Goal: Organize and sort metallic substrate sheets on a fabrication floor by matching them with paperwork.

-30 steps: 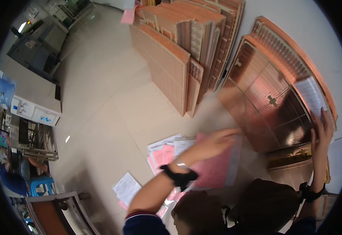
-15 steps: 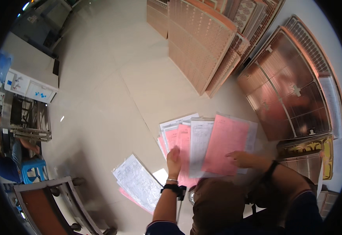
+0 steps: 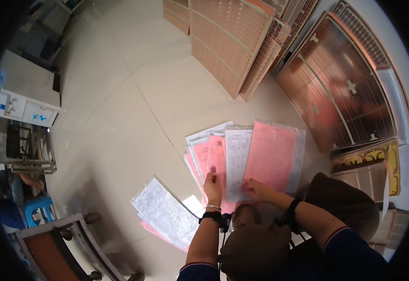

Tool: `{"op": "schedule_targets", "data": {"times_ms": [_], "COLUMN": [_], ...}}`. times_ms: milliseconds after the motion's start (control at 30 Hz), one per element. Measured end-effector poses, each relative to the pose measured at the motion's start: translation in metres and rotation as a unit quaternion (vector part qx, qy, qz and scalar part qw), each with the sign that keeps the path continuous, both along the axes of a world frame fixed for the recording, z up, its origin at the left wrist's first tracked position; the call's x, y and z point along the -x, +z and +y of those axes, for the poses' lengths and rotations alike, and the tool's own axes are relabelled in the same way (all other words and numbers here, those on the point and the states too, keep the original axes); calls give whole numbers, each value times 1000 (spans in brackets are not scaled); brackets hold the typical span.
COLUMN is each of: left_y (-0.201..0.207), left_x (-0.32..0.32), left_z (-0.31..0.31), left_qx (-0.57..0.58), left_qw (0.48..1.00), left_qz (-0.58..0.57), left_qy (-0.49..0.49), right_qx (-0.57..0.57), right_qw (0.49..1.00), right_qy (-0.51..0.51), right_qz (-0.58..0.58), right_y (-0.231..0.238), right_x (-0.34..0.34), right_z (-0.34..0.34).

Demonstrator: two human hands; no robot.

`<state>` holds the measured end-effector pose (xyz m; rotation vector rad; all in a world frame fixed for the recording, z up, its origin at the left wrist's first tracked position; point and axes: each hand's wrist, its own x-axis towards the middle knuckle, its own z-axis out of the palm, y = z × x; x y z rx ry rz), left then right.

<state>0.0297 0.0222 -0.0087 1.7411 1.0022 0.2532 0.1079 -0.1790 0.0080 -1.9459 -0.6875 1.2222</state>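
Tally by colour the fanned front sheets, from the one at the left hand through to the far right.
Pink: 2, the narrow-showing pink sheet at the left hand and the far-right pink sheet
White: 1, the printed white form between them
Total: 3; layers underneath cannot be counted

My feed gives me a black left strap [image 3: 210,216]; above it, a silver bracelet [image 3: 213,206]; beside it, a black block [image 3: 225,223]; below it, a navy sleeve [image 3: 199,273] trimmed red and white; rightward, brown trousers [image 3: 256,253].
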Motion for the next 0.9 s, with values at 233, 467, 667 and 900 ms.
{"op": "schedule_targets", "data": {"times_ms": [233,467,667,900], "left_y": [11,29,4,15], "left_x": [4,0,13,-2], "left_z": [-16,-28,1,16], "left_qx": [34,155,-83,-236], "left_qw": [999,977,980,953], "left_qz": [-3,-31,-109,173], "left_qy": [-22,-142,-141,-75], "right_qx": [57,73,133,139], "right_qw": [994,976,930,941], "right_qy": [-85,-148,-274,-242], "right_qz": [26,139,206,194], "right_y": [-9,18,-10,3], "right_x": [12,1,0,-2], "right_z": [34,41,40,30]}}
